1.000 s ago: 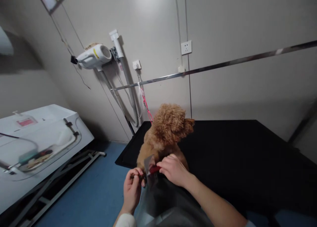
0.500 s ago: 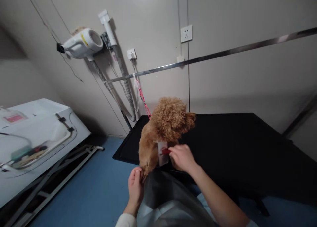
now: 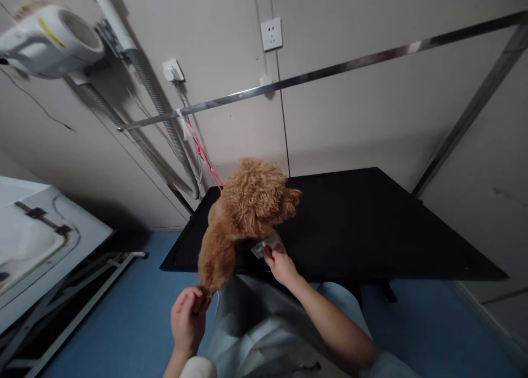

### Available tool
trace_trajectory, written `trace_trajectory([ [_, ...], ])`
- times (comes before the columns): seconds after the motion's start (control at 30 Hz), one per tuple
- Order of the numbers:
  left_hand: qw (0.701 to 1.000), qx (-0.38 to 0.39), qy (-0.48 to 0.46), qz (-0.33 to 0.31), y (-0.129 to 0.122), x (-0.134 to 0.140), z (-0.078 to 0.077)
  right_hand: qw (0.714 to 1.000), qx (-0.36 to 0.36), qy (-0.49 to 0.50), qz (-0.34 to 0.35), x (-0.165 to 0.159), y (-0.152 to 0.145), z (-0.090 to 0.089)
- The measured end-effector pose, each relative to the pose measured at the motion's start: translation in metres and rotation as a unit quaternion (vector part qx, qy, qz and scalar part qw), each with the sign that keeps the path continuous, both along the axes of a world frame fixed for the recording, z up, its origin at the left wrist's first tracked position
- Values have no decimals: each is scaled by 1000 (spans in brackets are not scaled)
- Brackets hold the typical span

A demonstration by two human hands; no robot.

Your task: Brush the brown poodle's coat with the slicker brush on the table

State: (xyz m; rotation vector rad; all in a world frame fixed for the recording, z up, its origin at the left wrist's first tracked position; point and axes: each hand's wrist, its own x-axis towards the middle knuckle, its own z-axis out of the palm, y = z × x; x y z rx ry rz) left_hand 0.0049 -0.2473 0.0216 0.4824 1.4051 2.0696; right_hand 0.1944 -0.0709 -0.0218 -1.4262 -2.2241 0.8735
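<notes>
A curly brown dog (image 3: 253, 199) is on the black grooming table (image 3: 338, 224), its head turned to the right. My left hand (image 3: 187, 317) is closed around the paw end of one of its front legs (image 3: 216, 259), which is stretched out past the table's near edge. In my right hand (image 3: 282, 265) is a slicker brush (image 3: 264, 248) with a dark red handle and a pale, flat head. The brush is close below the dog's chin, by its chest; whether it touches the coat I cannot tell.
A metal bar (image 3: 330, 70) crosses above the table, with a pink leash (image 3: 204, 155) running from it to the dog. A white dryer (image 3: 53, 42) with a grey hose (image 3: 154, 97) hangs on the wall. At the left stands a white tub (image 3: 82, 224).
My view has swung to the right. The brush has come away from the held leg towards the dog's chest and turned flatter. My left hand has drawn the leg outward to the left.
</notes>
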Motion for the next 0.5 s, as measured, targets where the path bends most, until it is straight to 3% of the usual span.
trace_trajectory([
  [0.1,1000,-13,0,-1,-7,0,4,998,-51,-24,18,8,-11,-12],
  [0.23,999,21,32,-4,-15,5,6,999,-45,25,9,3,-2,-8],
  [0.33,998,32,49,-2,-20,4,4,993,-116,32,7,5,-10,-19],
  [0.43,999,2,40,-3,-25,2,-1,980,-188,34,52,9,-25,-30],
  [0.5,999,-8,35,-13,-27,1,-5,979,-177,61,77,7,-22,-28],
])
